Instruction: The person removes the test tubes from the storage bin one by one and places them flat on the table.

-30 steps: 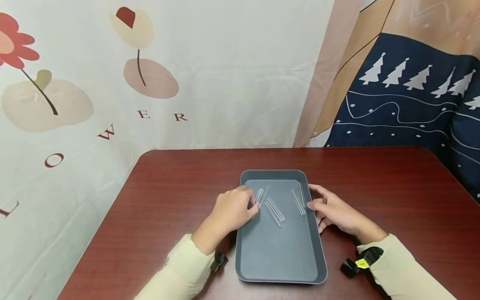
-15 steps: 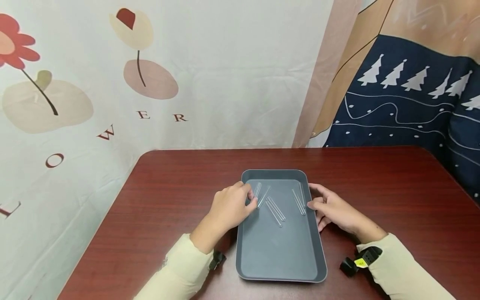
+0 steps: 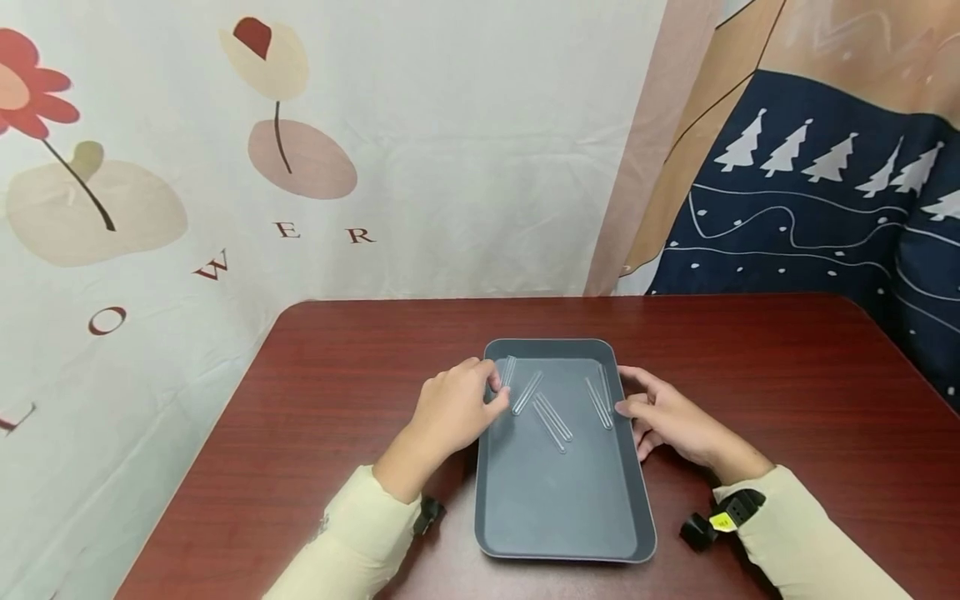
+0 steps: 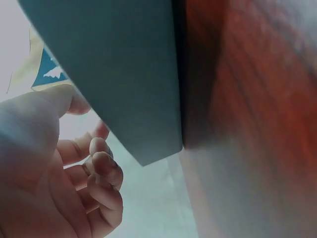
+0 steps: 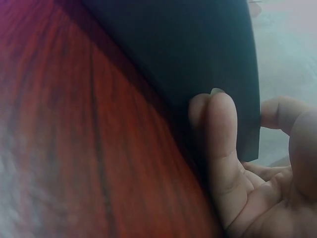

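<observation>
A grey rectangular tray (image 3: 562, 517) lies on the table in the head view. Several slim clear tubes, round at one end, lie in its far half, among them a tube (image 3: 528, 393) near the left side. Over the left rim, my left hand (image 3: 453, 408) pinches another clear tube (image 3: 508, 371) between thumb and fingers. In the left wrist view the tray's wall hides those fingertips. My right hand (image 3: 667, 421) holds the tray's right side, thumb at the rim and fingers (image 5: 223, 129) against the outer wall.
The reddish-brown wooden table (image 3: 360, 358) extends around the tray. A white curtain (image 3: 480, 167) with flower prints hangs behind it. Dark blue cloth (image 3: 787, 208) with white trees hangs at the right. A black wrist camera (image 3: 701, 533) sits by the right sleeve.
My left hand has moved slightly left and away from me, carrying the tube apart from the one beside it. My right hand stays in place on the tray.
</observation>
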The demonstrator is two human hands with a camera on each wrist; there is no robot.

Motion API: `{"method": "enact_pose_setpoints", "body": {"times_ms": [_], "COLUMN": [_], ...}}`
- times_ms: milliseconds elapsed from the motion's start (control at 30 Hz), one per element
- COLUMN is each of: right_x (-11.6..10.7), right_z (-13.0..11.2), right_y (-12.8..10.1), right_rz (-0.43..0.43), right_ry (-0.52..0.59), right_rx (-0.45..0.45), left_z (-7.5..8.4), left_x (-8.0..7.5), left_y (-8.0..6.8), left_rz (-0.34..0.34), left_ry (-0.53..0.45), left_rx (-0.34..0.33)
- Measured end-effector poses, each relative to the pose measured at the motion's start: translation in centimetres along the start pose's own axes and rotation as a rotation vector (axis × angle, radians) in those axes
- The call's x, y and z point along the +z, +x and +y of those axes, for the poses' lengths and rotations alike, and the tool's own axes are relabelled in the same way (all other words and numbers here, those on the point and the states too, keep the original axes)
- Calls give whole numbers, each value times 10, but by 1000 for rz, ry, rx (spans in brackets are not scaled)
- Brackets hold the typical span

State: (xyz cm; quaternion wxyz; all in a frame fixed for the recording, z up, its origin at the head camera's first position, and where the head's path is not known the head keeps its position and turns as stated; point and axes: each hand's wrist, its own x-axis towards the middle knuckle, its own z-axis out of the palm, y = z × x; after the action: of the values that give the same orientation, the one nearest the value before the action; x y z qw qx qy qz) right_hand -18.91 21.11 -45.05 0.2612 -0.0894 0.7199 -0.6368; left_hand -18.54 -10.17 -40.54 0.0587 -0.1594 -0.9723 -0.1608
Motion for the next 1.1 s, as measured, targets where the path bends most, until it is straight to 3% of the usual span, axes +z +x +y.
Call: {"method": "enact_pose_setpoints", "body": {"times_ms": [633,800,1100], "right_x": [-4,-5,-5], "right_z": [3,4,4], "right_y": [1,1,1], "right_rz": [6,5,5], "right_ry": [1,-4,-8], "right_rx": [-11,-18,-24], "left_z": [-13,-19,-30], "left_x": [-10,-9,-8], "left_y": [7,7,8], "left_rz": [47,17,-115], "left_ry": [15,41,63], "left_rx": [-106,-148,-196]}}
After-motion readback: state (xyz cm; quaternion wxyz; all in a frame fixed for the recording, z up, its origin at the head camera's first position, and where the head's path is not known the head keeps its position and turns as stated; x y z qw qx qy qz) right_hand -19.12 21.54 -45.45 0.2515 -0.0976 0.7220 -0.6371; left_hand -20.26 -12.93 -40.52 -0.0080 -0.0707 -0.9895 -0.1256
